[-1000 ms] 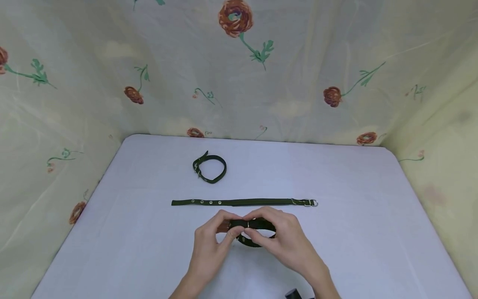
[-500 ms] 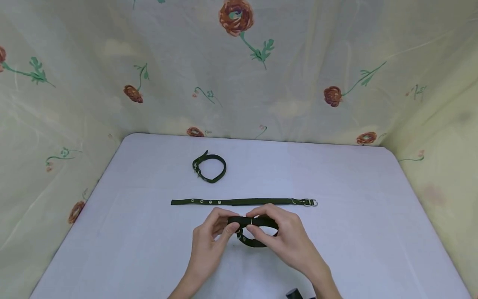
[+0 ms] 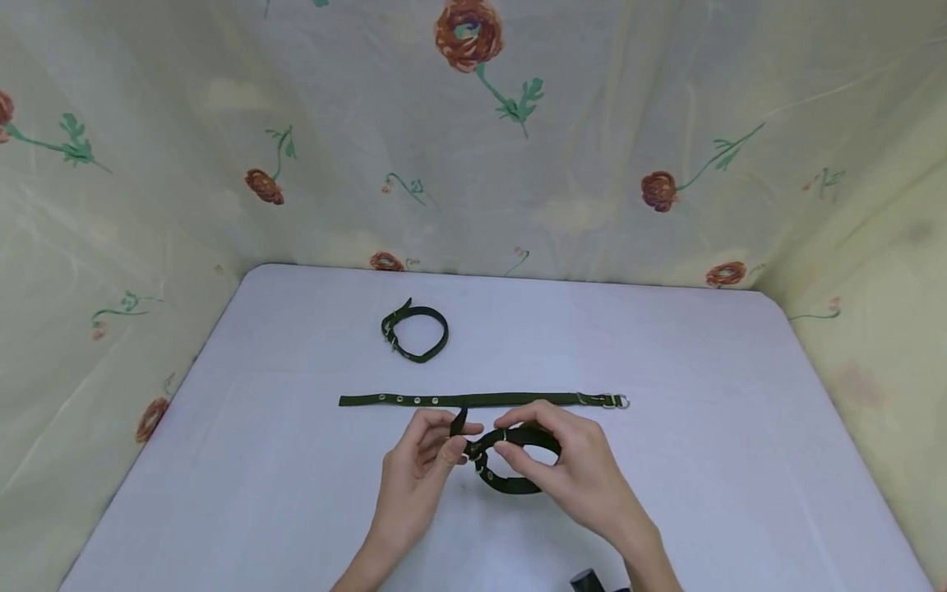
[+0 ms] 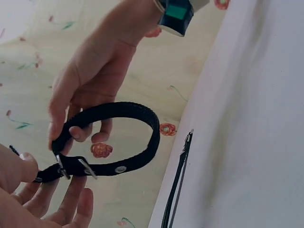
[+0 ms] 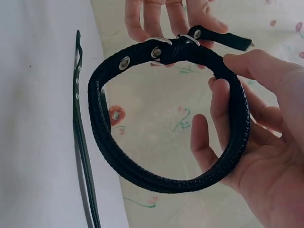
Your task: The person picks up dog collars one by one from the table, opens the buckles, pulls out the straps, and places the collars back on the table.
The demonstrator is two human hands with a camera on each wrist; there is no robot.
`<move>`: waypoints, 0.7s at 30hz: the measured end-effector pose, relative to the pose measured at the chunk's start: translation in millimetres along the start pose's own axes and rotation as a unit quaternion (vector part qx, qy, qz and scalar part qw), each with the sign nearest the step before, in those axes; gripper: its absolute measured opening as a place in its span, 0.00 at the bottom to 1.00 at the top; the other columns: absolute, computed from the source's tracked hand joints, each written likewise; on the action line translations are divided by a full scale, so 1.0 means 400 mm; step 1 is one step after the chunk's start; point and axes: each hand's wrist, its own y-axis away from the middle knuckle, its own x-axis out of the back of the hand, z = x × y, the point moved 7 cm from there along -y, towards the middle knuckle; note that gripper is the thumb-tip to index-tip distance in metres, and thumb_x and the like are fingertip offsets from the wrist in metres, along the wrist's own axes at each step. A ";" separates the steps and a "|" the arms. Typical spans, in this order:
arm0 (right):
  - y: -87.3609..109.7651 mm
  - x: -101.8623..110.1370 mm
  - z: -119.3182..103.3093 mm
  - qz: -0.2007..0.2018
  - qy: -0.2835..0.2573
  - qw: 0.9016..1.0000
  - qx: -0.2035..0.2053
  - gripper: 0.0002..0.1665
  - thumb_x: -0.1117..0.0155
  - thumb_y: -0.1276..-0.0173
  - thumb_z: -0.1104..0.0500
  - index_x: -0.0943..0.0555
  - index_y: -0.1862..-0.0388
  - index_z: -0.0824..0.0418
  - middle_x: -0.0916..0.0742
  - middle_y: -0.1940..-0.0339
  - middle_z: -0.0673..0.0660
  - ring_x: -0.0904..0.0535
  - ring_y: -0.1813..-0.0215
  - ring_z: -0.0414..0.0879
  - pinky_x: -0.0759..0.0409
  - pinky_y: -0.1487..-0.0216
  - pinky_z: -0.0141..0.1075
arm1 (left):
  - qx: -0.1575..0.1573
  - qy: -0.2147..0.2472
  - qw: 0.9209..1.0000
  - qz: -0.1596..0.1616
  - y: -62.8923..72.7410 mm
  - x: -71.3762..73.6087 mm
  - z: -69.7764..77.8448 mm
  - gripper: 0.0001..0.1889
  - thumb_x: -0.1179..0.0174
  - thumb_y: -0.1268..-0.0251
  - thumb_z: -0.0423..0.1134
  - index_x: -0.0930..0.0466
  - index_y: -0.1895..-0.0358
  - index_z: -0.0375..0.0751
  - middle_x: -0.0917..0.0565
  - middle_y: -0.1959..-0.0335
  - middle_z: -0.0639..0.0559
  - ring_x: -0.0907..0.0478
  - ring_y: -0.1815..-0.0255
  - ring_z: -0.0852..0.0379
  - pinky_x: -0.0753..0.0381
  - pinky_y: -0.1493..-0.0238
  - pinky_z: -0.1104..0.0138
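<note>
A dark green collar with a metal buckle is fastened into a loop and held up between both hands. My left hand grips it at the buckle end, thumb in front and fingers behind. The short loose tail, with one eyelet, sticks out past a metal keeper beside the left fingers. My right hand pinches the band just right of the buckle between thumb and forefinger. In the right wrist view, its other fingers reach inside the loop. Eyelets show along the band left of the buckle.
A second collar lies straight across the white table, just beyond the hands. Farther back, another rests buckled in a ring. A black cylindrical object is by the right wrist. Floral curtains enclose the table.
The collar's tail has bent up and away from the band at the left fingers. Both the right hand and the loop have shifted slightly right, uncovering the buckle area.
</note>
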 end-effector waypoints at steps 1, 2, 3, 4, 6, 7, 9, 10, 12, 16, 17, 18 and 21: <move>0.001 0.000 -0.001 -0.002 -0.009 1.000 0.000 0.14 0.21 0.30 0.60 0.13 0.49 0.48 0.08 0.53 0.42 0.10 0.53 0.35 0.10 0.49 0.32 | 0.006 -0.002 1.000 0.002 0.002 -0.003 -0.002 0.10 0.36 0.21 0.37 0.22 0.44 0.45 0.08 0.45 0.48 0.09 0.49 0.61 0.10 0.48 0.67; 0.001 0.000 -0.002 -0.002 -0.017 1.000 0.000 0.14 0.21 0.30 0.60 0.13 0.49 0.48 0.08 0.53 0.43 0.10 0.53 0.35 0.10 0.49 0.32 | 0.011 -0.003 1.000 0.002 0.004 -0.007 -0.006 0.11 0.34 0.22 0.37 0.21 0.44 0.46 0.08 0.46 0.49 0.10 0.50 0.62 0.10 0.48 0.68; 0.002 0.001 -0.003 -0.002 -0.026 1.000 -0.001 0.13 0.21 0.30 0.59 0.13 0.49 0.48 0.08 0.53 0.43 0.10 0.54 0.36 0.10 0.49 0.32 | 0.017 -0.004 1.000 0.001 0.005 -0.012 -0.009 0.11 0.33 0.23 0.38 0.20 0.43 0.47 0.08 0.47 0.50 0.10 0.51 0.63 0.11 0.47 0.69; 0.002 0.002 -0.005 -0.002 -0.036 0.999 -0.002 0.13 0.21 0.29 0.59 0.13 0.49 0.48 0.08 0.53 0.44 0.10 0.54 0.36 0.10 0.48 0.32 | 0.020 -0.006 1.000 -0.001 0.006 -0.016 -0.012 0.12 0.32 0.24 0.37 0.19 0.43 0.48 0.08 0.48 0.50 0.10 0.51 0.64 0.12 0.47 0.69; 0.004 0.005 -0.007 0.001 -0.058 0.998 -0.006 0.13 0.21 0.30 0.59 0.14 0.50 0.48 0.08 0.53 0.45 0.10 0.53 0.38 0.10 0.46 0.32 | 0.027 -0.006 1.000 -0.008 0.009 -0.026 -0.017 0.13 0.30 0.26 0.38 0.18 0.43 0.48 0.08 0.49 0.50 0.11 0.51 0.64 0.12 0.46 0.69; 0.003 0.006 -0.007 0.003 -0.069 0.998 -0.010 0.13 0.21 0.30 0.59 0.14 0.50 0.48 0.08 0.53 0.46 0.10 0.53 0.38 0.10 0.46 0.31 | 0.027 -0.001 1.000 -0.012 0.009 -0.028 -0.018 0.13 0.30 0.26 0.38 0.18 0.43 0.48 0.08 0.49 0.50 0.11 0.51 0.64 0.12 0.46 0.69; 0.003 0.005 -0.010 0.006 -0.087 0.996 -0.008 0.13 0.20 0.31 0.60 0.14 0.52 0.50 0.09 0.53 0.48 0.10 0.52 0.39 0.11 0.45 0.31 | 0.029 0.004 1.000 -0.012 0.011 -0.028 -0.018 0.13 0.30 0.26 0.39 0.17 0.43 0.47 0.09 0.49 0.49 0.11 0.50 0.63 0.12 0.45 0.69; 0.003 0.004 -0.011 0.005 -0.094 0.996 -0.007 0.12 0.21 0.31 0.60 0.15 0.53 0.50 0.09 0.53 0.49 0.10 0.51 0.40 0.11 0.44 0.32 | 0.029 0.005 1.000 -0.007 0.012 -0.026 -0.017 0.13 0.30 0.26 0.38 0.17 0.43 0.47 0.08 0.49 0.48 0.11 0.50 0.63 0.12 0.44 0.69; 0.002 0.001 -0.013 0.002 -0.095 0.995 -0.007 0.12 0.21 0.30 0.60 0.16 0.54 0.50 0.09 0.53 0.50 0.10 0.51 0.39 0.11 0.45 0.32 | 0.025 0.002 1.000 0.010 0.014 -0.017 -0.012 0.13 0.29 0.27 0.39 0.16 0.44 0.47 0.08 0.49 0.49 0.11 0.50 0.63 0.13 0.42 0.69; 0.000 -0.006 -0.017 -0.001 -0.044 0.999 -0.005 0.11 0.22 0.29 0.56 0.16 0.52 0.45 0.08 0.55 0.43 0.12 0.51 0.36 0.12 0.45 0.34 | 0.002 -0.030 0.998 0.047 0.019 0.003 0.005 0.13 0.28 0.30 0.38 0.14 0.45 0.50 0.06 0.52 0.54 0.11 0.51 0.63 0.14 0.41 0.67; 0.000 -0.007 -0.018 0.000 -0.030 1.000 -0.004 0.12 0.22 0.28 0.54 0.15 0.51 0.44 0.09 0.54 0.41 0.12 0.50 0.36 0.13 0.45 0.34 | -0.009 -0.042 0.998 0.052 0.020 0.006 0.011 0.13 0.28 0.30 0.38 0.14 0.45 0.51 0.06 0.53 0.56 0.11 0.52 0.64 0.14 0.42 0.66; 0.000 -0.009 -0.019 -0.001 -0.023 1.000 -0.003 0.13 0.22 0.29 0.54 0.15 0.49 0.42 0.09 0.53 0.40 0.12 0.49 0.35 0.13 0.44 0.35 | -0.019 -0.056 0.997 0.054 0.021 0.008 0.017 0.13 0.28 0.30 0.39 0.14 0.45 0.52 0.06 0.54 0.59 0.11 0.53 0.65 0.14 0.42 0.65; 0.001 -0.016 -0.026 -0.008 -0.027 1.000 0.012 0.15 0.23 0.28 0.54 0.14 0.45 0.42 0.09 0.50 0.40 0.12 0.46 0.36 0.13 0.42 0.35 | -0.047 -0.087 0.994 0.055 0.024 0.011 0.030 0.14 0.28 0.29 0.40 0.14 0.44 0.54 0.06 0.55 0.62 0.12 0.54 0.66 0.15 0.44 0.66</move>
